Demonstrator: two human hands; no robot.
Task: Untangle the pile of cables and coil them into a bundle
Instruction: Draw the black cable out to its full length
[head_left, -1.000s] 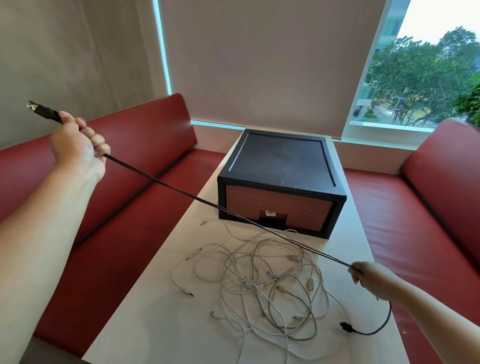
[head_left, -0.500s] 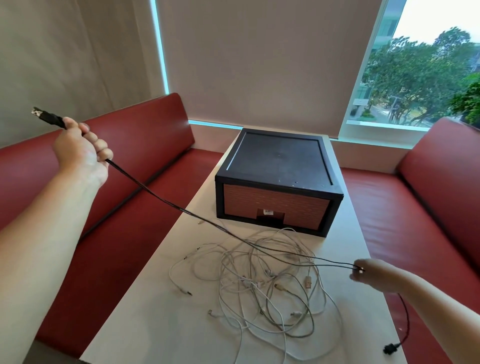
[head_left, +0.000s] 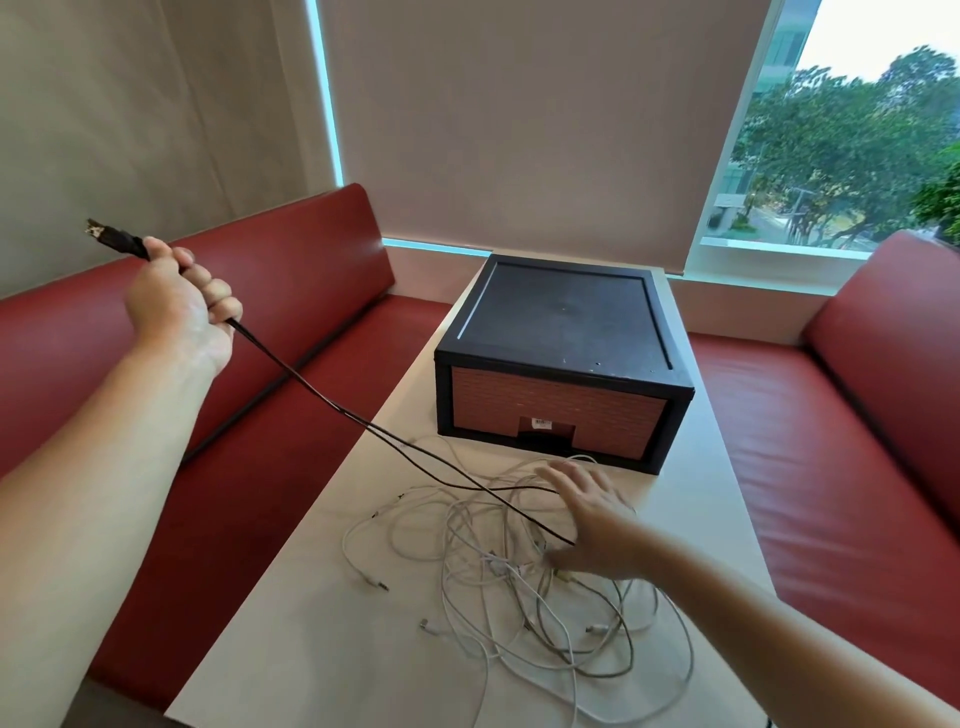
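- A black drawer box (head_left: 561, 332) with a brick-patterned front stands at the 12 o'clock end of the white table (head_left: 322, 649). Its drawer is closed, so its contents cannot be seen.
- The pile of white cables (head_left: 519, 613) lies loose on the tabletop at 6 o'clock from the box, just in front of it, and is not in any container.
- The left hand (head_left: 176, 306) is raised over the red bench (head_left: 291, 270) at 9 o'clock from the table, its fingers curled tight round the black cable (head_left: 322, 400).
- The cable's plug (head_left: 106, 236) sticks out of the fist and points to 10 o'clock. The long axis runs from there down toward 4 o'clock, to the pile.
- Partway down the cable splits into two slack strands, and both end at the right hand (head_left: 597, 525).
- The right hand hovers palm down over the pile with its fingers spread straight. Whether the thumb traps a strand cannot be told.
- A second ago the cable was one taut line between the hands.
- Half a second ago it sagged, pinched by the right hand at the table's 3 o'clock edge. That hand has since moved in toward 9 o'clock over the pile, and the cable now runs doubled.
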